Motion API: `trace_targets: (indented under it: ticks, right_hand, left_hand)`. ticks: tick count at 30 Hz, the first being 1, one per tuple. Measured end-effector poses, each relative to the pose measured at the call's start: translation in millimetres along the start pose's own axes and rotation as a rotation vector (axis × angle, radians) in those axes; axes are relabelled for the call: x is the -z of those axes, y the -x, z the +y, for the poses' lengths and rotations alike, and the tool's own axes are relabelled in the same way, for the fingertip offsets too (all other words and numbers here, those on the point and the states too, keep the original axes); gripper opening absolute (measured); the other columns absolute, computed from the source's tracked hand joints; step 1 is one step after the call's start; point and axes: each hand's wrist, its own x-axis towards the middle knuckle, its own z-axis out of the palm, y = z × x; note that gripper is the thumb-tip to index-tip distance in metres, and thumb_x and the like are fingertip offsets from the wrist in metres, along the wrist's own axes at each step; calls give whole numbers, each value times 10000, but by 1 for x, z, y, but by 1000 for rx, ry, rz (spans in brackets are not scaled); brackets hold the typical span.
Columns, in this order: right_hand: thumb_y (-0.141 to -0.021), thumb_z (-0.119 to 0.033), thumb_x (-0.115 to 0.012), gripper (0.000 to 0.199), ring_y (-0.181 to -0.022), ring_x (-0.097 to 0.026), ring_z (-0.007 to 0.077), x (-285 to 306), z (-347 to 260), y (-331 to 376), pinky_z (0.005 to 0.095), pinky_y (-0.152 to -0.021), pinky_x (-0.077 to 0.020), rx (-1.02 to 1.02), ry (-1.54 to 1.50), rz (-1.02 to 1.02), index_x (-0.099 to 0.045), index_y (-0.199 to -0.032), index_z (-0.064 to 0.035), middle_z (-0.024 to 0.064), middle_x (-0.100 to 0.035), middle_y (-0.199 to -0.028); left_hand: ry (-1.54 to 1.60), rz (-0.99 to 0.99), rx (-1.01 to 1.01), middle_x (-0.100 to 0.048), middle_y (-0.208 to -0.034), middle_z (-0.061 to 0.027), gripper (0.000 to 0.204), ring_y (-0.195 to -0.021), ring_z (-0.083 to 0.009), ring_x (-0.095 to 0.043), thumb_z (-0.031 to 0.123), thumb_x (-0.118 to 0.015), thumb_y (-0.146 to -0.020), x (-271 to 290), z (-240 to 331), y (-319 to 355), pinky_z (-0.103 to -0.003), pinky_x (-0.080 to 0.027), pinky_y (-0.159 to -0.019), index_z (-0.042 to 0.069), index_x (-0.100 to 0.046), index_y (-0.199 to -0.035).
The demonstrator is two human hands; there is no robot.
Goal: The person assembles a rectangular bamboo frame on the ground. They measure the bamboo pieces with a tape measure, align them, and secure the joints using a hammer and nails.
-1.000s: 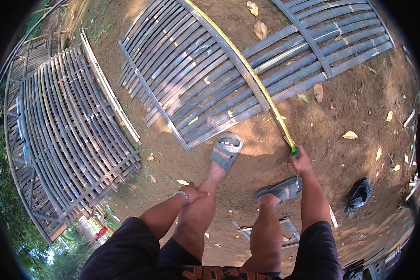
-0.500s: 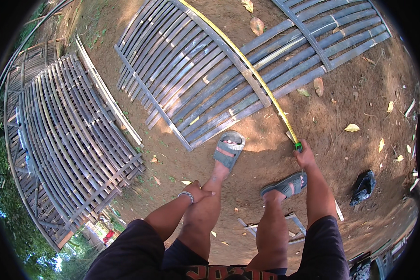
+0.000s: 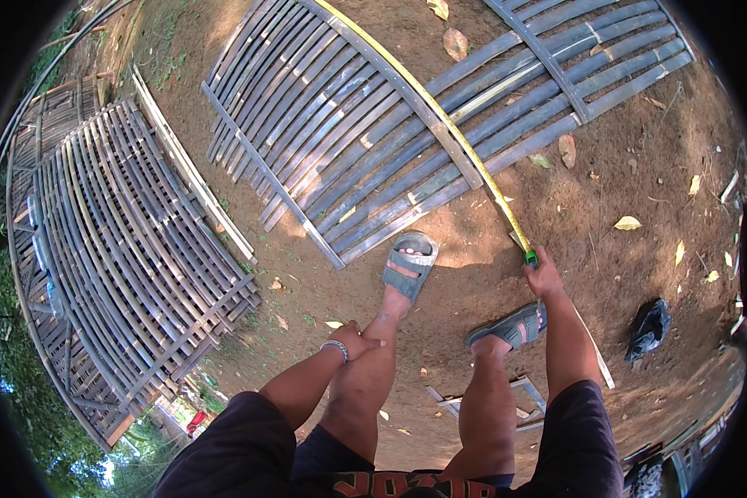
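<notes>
My right hand [image 3: 544,278] is closed round the green case of a tape measure [image 3: 531,259], low over the dirt. Its yellow blade runs out in a long curve up and to the left. The blade lies along a crosspiece of the dark bamboo slat panel [image 3: 340,108], and its far end is outside the picture. My left hand [image 3: 354,341], with a bracelet at the wrist, grips my left lower leg [image 3: 363,378]; part of its fingers is hidden behind the leg. Both my feet, in grey strapped sandals [image 3: 411,264], stand on the soil just below the panel.
A second bamboo slat panel [image 3: 141,249] lies at the left, with pale thin strips [image 3: 191,158] beside it. Another slatted section [image 3: 556,66] extends to the upper right. A black plastic bag [image 3: 648,328] is at the right, and dry leaves [image 3: 627,223] dot the ground.
Almost nothing differs. The view has shifted very slightly; both hands keep their places and the tape stays stretched out.
</notes>
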Motion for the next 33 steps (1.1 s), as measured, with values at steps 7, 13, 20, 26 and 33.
trace_targets:
  ticks: [7,13,20,26,33]
  right_hand:
    - [-828,-224,-677,612,-1177,-607,463,-9,3,1,478,-996,-492,22,-12,36,-514,-1411,-137,290,-629,-1238]
    - [-821,-239,-680,633,-1225,-582,458,3,-18,23,481,-1050,-467,-32,-12,7,-502,-1420,-143,280,-605,-1287]
    - [-857,-272,-682,592,-1261,-549,460,-11,7,129,506,-1085,-447,-109,-209,121,-501,-1413,-181,258,-551,-1347]
    - [-833,-222,-692,647,-1261,-548,454,-119,14,309,492,-1082,-456,-384,-602,372,-484,-1441,-144,249,-589,-1324]
    - [-867,-191,-711,680,-1089,-638,333,-280,-48,436,417,-942,-539,-795,-1128,624,-436,-1483,-110,220,-608,-1253]
  left_hand:
    - [-17,-16,27,-583,-1399,-315,1168,-1303,-391,-594,740,-778,-693,-3,-4,-1,-418,-467,-1094,-104,-461,-1436]
    - [40,-104,-1,-575,-1405,-321,1205,-1298,-383,-597,754,-763,-703,8,-17,-4,-406,-468,-1085,-141,-442,-1442]
    - [-139,-148,61,-630,-1339,-292,1197,-1251,-350,-624,764,-747,-736,53,3,6,-381,-495,-1024,-203,-462,-1382]
    - [-603,72,-333,-673,-1254,-230,929,-1120,-267,-650,622,-812,-787,94,29,2,-369,-509,-937,-129,-545,-1264]
    - [-921,124,-395,-683,-1246,-254,836,-1169,-291,-659,566,-746,-868,154,111,29,-346,-488,-1015,-72,-544,-1370]
